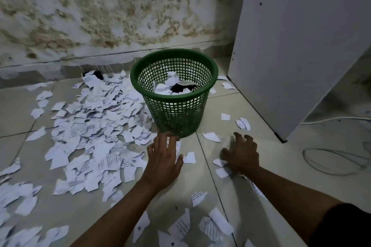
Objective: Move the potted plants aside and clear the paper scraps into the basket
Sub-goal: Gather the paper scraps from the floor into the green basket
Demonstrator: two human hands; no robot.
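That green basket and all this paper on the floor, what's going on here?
A person is clearing torn paper off a tiled floor. The green basket already holds a few scraps. The left hand reaches out, open, beside its base; the right hand presses on scraps. The big pile of scraps still lies left of the basket.

The basket is green plastic mesh with a smooth rim. Left of it, the scraps are thin matt white paper, partly printed. Under it, the floor is glossy pale tile. Behind it, the wall is rough, stained, peeling plaster. Right of it, the panel is smooth matt white.
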